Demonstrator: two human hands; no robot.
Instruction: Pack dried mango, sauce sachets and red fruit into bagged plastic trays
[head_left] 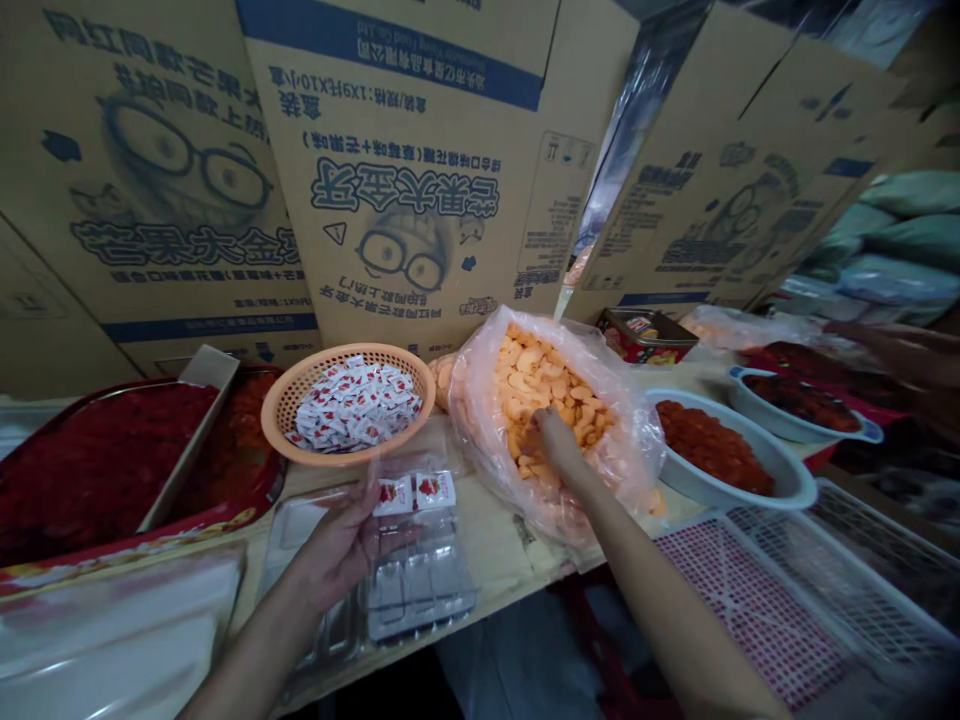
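Your left grip [346,540] clasped the clear tray [421,588], long axis pointing away from you; your right grip [556,440] touched orange pieces [531,368], its closure unclear.

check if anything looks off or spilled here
The middle cardboard box looks upside down: its printing is inverted compared with the left box. An orange piece at the lower right of the clear bag may have spilled; I can't tell.

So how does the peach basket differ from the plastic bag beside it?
The peach basket is stiff and perforated; the plastic bag is limp and see-through. The basket holds white sachets, the bag loose orange pieces. The right hand is in the bag, none in the basket. Both are open-topped.
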